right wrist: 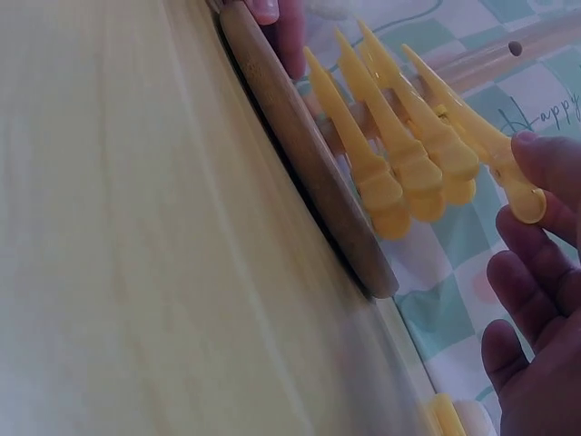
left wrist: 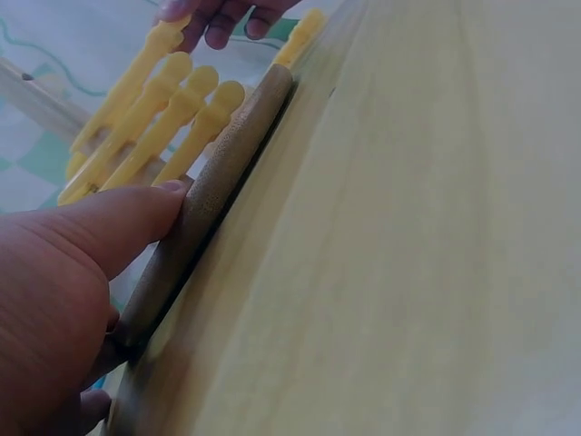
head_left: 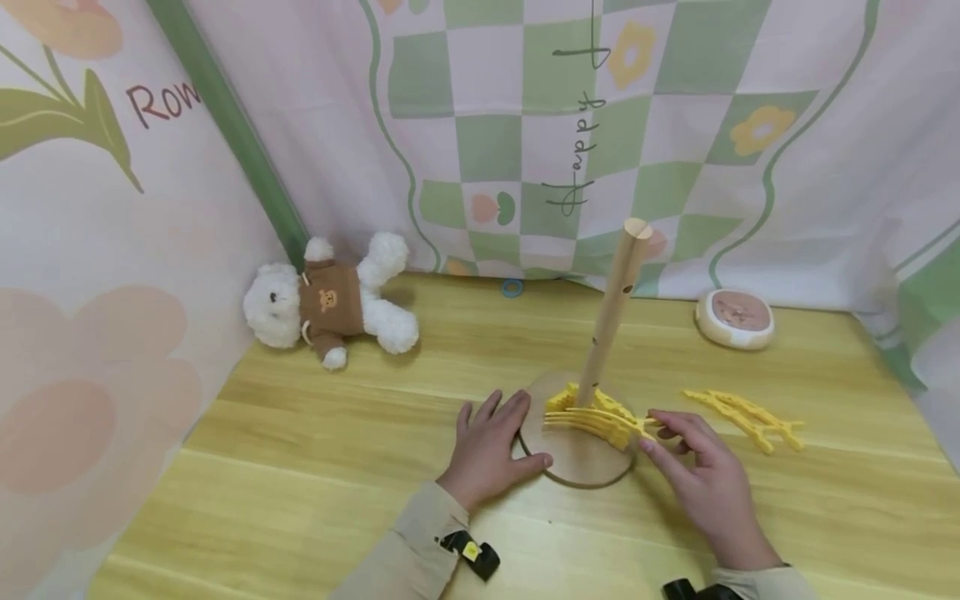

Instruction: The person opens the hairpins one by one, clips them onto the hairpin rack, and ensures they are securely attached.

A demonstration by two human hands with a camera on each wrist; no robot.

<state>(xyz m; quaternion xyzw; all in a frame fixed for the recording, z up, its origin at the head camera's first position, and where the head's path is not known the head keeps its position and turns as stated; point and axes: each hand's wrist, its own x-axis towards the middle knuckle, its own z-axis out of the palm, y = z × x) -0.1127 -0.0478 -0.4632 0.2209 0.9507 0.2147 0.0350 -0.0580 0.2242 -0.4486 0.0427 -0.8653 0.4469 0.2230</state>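
A round wooden base point(head_left: 558, 462) bears an upright wooden post point(head_left: 609, 321) with dark holes along it. Curved yellow plastic pieces point(right wrist: 399, 168) with rounded ends are stacked round the foot of the post. At the left edge of the base my left hand point(head_left: 486, 454) rests with spread fingers, its thumb point(left wrist: 150, 218) touching the rim. On the other side my right hand point(head_left: 701, 475) pinches the knobbed end of one yellow plastic piece point(right wrist: 477, 132) between thumb and fingers. That piece tilts above the others in the right wrist view.
Two more yellow pieces point(head_left: 742, 417) lie right of the base. At the back left is a white plush toy point(head_left: 330, 300) in a brown top. A white and pink rounded device point(head_left: 735, 318) sits at the back right, and a small blue ring point(head_left: 512, 288) lies by the curtain.
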